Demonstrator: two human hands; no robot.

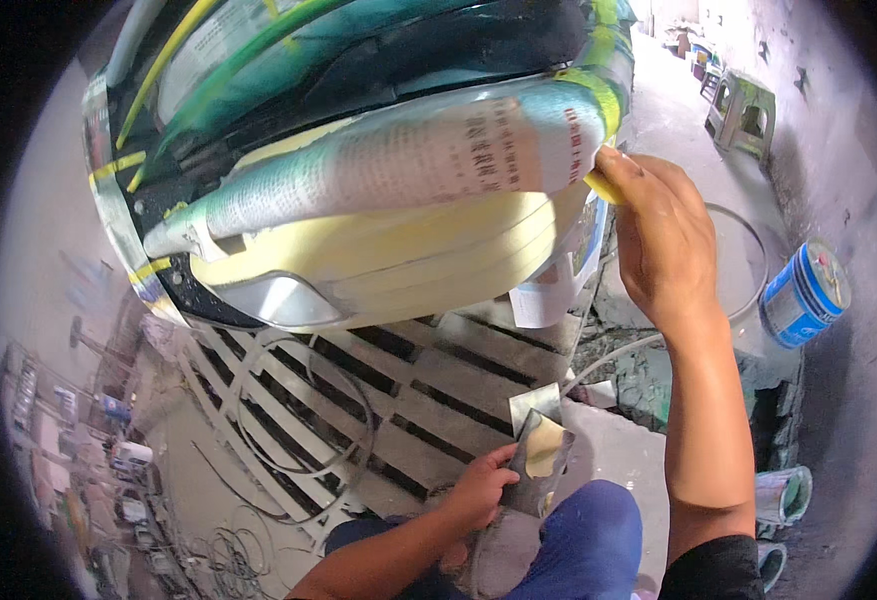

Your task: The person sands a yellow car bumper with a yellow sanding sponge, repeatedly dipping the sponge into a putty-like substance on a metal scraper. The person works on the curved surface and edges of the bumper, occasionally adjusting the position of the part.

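My right hand point(666, 235) is pinched shut on a small yellow spreader point(605, 188), mostly hidden behind the fingers. It is at the right end of a car body panel point(408, 255) coated in pale yellow, beside the newspaper masking point(388, 160) that wraps the part above. I cannot tell whether the spreader touches the panel. Low down by my knee, my left hand point(480, 487) grips a dark flat board point(528, 492). A cream-coloured dab of putty point(544, 452) lies on that board.
Under the car part lies a slatted grate point(438, 390) with a looped hose point(368, 420) over it. A blue paint bucket point(806, 292) stands at the right, with a stool point(740, 115) farther back. Cans point(783, 495) sit at lower right. Clutter fills the left side.
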